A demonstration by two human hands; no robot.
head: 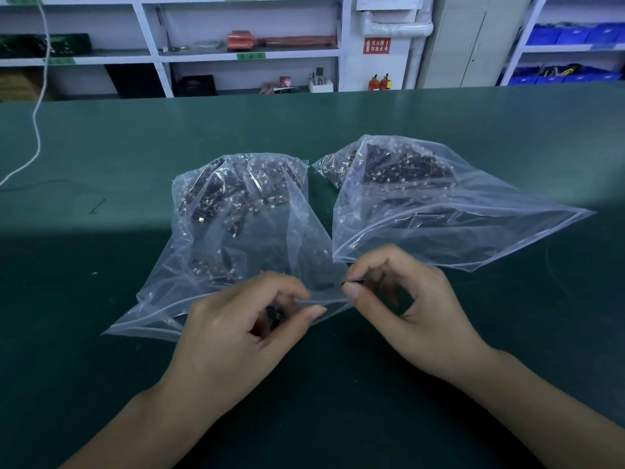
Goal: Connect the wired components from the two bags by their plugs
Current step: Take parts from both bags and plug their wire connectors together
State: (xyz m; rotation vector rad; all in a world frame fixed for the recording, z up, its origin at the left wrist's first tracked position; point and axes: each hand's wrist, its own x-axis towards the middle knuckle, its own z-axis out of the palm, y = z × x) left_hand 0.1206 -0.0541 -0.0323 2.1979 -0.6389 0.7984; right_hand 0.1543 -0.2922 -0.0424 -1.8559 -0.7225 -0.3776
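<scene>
Two clear zip bags lie on the green table, both full of small dark components with thin wires and white plugs. The left bag (233, 231) has its mouth towards me; the right bag (439, 211) lies open to the right. My left hand (243, 330) curls around a small dark component (274, 314) over the left bag's mouth. My right hand (402, 299) pinches another small dark component (353, 283) between thumb and forefinger. The two hands sit close together, fingertips almost meeting. Any wires or plugs in the hands are hidden by the fingers.
The green table (101, 147) stretches wide around the bags. A white cable (35, 130) hangs down at the far left and trails onto the table. Shelving with boxes and blue bins stands behind the table's far edge.
</scene>
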